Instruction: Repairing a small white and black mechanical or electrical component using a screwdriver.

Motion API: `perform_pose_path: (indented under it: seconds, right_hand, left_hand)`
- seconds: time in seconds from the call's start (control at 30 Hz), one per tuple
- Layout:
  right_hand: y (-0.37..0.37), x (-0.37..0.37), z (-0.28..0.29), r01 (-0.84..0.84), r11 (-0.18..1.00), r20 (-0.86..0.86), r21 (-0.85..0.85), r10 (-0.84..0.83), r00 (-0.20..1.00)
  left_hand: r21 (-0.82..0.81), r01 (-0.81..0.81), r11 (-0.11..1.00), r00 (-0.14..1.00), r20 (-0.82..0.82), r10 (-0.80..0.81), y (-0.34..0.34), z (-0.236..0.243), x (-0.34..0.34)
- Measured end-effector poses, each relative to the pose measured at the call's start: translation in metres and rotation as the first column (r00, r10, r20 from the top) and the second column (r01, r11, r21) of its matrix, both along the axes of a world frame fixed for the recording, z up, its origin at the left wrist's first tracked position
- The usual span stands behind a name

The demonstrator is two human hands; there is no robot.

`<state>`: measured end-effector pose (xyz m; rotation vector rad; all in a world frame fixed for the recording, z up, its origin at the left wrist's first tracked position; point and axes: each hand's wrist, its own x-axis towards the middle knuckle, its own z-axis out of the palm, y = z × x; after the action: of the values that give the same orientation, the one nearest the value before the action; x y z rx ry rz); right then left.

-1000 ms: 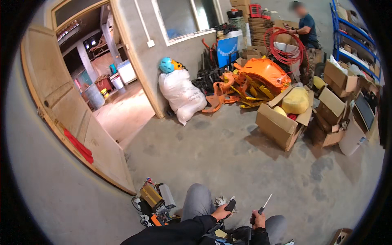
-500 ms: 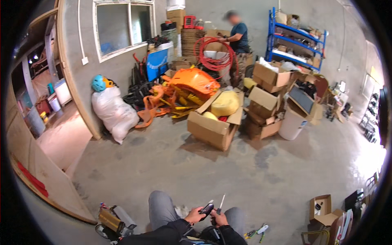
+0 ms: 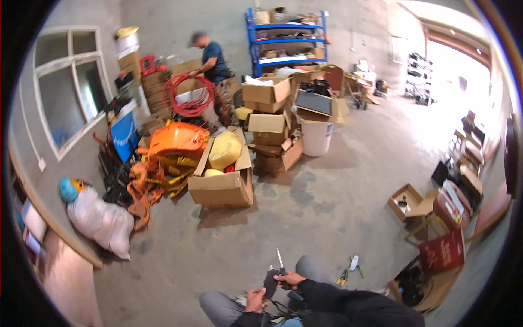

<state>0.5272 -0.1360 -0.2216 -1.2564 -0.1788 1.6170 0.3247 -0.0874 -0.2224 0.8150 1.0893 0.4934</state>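
Above my knees, my left hand [image 3: 255,300] is closed round the lower part of a black, rounded hand-sized object [image 3: 270,283]. My right hand [image 3: 291,280] grips a screwdriver [image 3: 282,271] by its dark handle, with the silver shaft pointing up and away from me. The screwdriver and the black object are side by side, and I cannot tell whether they touch. Dark cords hang below the hands. On the floor right of my right knee lie several hand tools [image 3: 353,265], some with green or yellow handles.
Ahead stand an open carton with yellow items [image 3: 220,193], an orange heap [image 3: 177,143], stacked cartons [image 3: 267,128] and a white bin [image 3: 317,137]. A person [image 3: 212,62] stands behind near a red hose coil [image 3: 188,98]. Right are a small open box [image 3: 406,203] and chairs [image 3: 449,210].
My view has swung to the right, so the room's things sit further left. My right forearm now reaches in from the right. Both hands keep hold of the black object and the screwdriver.
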Motion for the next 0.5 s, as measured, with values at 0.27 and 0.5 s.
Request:
perform_pose_path:
  seconds: [0.27,0.5]
  right_hand:
    - [0.004,-0.008,0.019,-0.022,1.0,0.071,0.003,0.022,0.997]
    - [0.026,-0.022,0.029,-0.132,0.991,0.069,0.035,0.13,0.989]
  left_hand:
    - [-0.235,0.213,0.948,0.874,0.48,-0.077,-0.001,0.024,-0.018]
    - [-0.292,0.333,0.897,0.718,0.694,-0.041,0.007,0.048,-0.026]
